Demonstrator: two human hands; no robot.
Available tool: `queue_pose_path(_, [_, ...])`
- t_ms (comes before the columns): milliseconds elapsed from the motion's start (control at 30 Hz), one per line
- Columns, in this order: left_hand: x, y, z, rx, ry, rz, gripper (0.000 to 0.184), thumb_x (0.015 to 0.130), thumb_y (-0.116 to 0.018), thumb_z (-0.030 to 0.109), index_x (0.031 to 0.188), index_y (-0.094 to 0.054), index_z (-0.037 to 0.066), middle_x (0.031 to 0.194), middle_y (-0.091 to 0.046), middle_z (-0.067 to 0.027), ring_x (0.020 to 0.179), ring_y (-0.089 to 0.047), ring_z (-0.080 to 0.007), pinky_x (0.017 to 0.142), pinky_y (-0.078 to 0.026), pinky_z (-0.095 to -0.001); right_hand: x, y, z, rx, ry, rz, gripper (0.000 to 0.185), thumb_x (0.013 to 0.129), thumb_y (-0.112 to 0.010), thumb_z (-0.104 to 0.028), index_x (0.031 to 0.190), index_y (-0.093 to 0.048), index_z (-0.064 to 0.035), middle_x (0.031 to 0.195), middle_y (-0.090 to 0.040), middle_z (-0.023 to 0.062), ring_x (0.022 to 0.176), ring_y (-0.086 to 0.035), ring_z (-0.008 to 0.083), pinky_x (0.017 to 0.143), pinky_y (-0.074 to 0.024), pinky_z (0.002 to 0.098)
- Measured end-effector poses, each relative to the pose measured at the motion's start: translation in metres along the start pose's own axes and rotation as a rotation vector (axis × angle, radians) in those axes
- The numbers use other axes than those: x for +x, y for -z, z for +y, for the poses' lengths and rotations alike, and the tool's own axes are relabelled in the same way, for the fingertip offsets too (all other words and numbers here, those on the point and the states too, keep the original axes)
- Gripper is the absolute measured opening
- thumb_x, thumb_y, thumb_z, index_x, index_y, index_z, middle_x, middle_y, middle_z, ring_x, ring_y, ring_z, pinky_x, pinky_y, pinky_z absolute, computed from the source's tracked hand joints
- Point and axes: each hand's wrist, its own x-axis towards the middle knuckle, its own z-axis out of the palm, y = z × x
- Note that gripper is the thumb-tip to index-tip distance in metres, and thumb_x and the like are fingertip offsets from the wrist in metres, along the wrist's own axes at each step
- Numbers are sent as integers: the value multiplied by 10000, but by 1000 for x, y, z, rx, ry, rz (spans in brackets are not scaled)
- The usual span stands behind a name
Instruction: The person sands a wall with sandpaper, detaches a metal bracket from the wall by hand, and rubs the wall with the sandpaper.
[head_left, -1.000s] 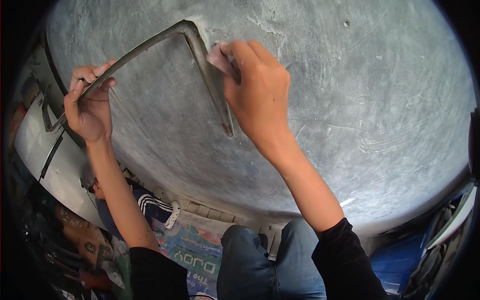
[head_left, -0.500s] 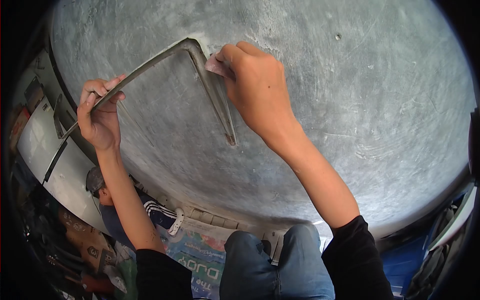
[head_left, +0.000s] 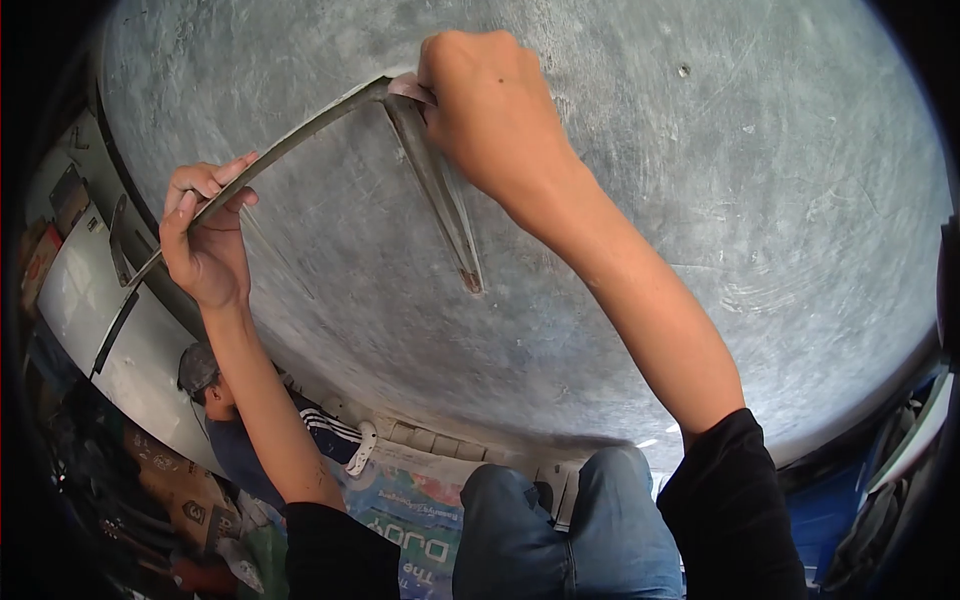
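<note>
A thin, dark, bent frame (head_left: 430, 185) lies against a large grey wall (head_left: 620, 130), with its sharp corner at the upper middle and a brownish tip at its lower end. My left hand (head_left: 212, 235) grips the frame's long upper arm between fingers and thumb. At the corner, my right hand (head_left: 490, 110) pinches a small pinkish folded sheet (head_left: 408, 88), which touches the frame there. The fingertips of my right hand are mostly hidden behind its back.
At the lower left another person (head_left: 235, 425) in a cap sits low beside a light-coloured panel (head_left: 150, 350). A printed sheet (head_left: 425, 520) covers the floor by my knees. Cardboard (head_left: 180, 490) lies at the left, and a blue object (head_left: 825, 520) at the lower right.
My right hand has moved up and slightly left with the pinkish sheet, from beside the frame's short arm to its corner. My left hand keeps its hold, and the view has shifted slightly.
</note>
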Motion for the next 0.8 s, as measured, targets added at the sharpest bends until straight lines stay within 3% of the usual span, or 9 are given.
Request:
queue_pose_path(33, [1,0,0,-10,0,-13,257,867,-366,229,839,-516,22,877,-613,-173,971,-586,-336,719,-465,-302,1,1,-1,0,-2,0,266,725,-698,-146,601,-538,27,583,-551,191,556,-561,364,481,-430,398])
queue_pose_path(100, [0,0,1,-23,7,-24,258,868,-364,228,839,-518,24,873,-610,-167,974,-586,-336,719,-464,-302,2,3,0,-8,-26,-74,70,647,-586,47,620,-524,27,621,-566,212,611,-586,385,520,-468,430])
queue_pose_path(233, [0,-1,1,2,-1,-15,262,869,-367,229,846,-522,19,865,-602,-157,977,-586,-334,705,-469,-297,0,-1,0,37,30,2,52,637,-589,51,631,-542,30,631,-572,219,626,-592,390,532,-478,429])
queue_pose_path(300, [0,-2,3,19,-2,-6,264,869,-369,231,847,-523,17,866,-601,-156,974,-587,-334,699,-471,-296,3,3,-2,-27,-23,-112,43,651,-605,33,648,-562,26,640,-579,217,630,-595,389,539,-484,427])
queue_pose_path(367, [-1,-4,4,-7,40,-20,310,861,-393,248,863,-568,-8,871,-497,-64,1014,-537,-293,708,-392,-302,1,-3,-1,-5,-11,-70,42,652,-608,28,648,-567,23,645,-582,215,636,-599,387,542,-486,427])
queue_pose_path(400, [-1,-5,4,-10,38,-21,310,861,-393,248,863,-568,-8,871,-497,-64,1014,-537,-293,708,-392,-302,1,-4,0,12,4,-26,41,654,-612,23,648,-571,20,649,-585,213,641,-602,384,545,-487,426])
queue_pose_path(467, [0,-7,4,2,4,12,263,867,-378,236,836,-518,15,870,-599,-162,950,-598,-332,690,-477,-299,4,2,0,-26,3,-69,39,659,-611,20,648,-574,18,655,-588,209,648,-604,380,547,-488,426])
queue_pose_path(700, [-1,-9,6,14,-10,-8,263,868,-380,237,832,-517,16,880,-595,-166,949,-601,-329,679,-482,-299,5,5,0,-58,23,-93,35,669,-597,24,645,-574,15,653,-593,200,641,-610,369,545,-491,422])
queue_pose_path(800, [-2,-13,8,-9,25,10,305,866,-390,252,851,-564,2,852,-523,-88,961,-560,-276,696,-415,-286,2,-1,-1,-52,-13,-78,27,659,-588,37,651,-579,13,662,-598,199,650,-614,368,547,-496,419])
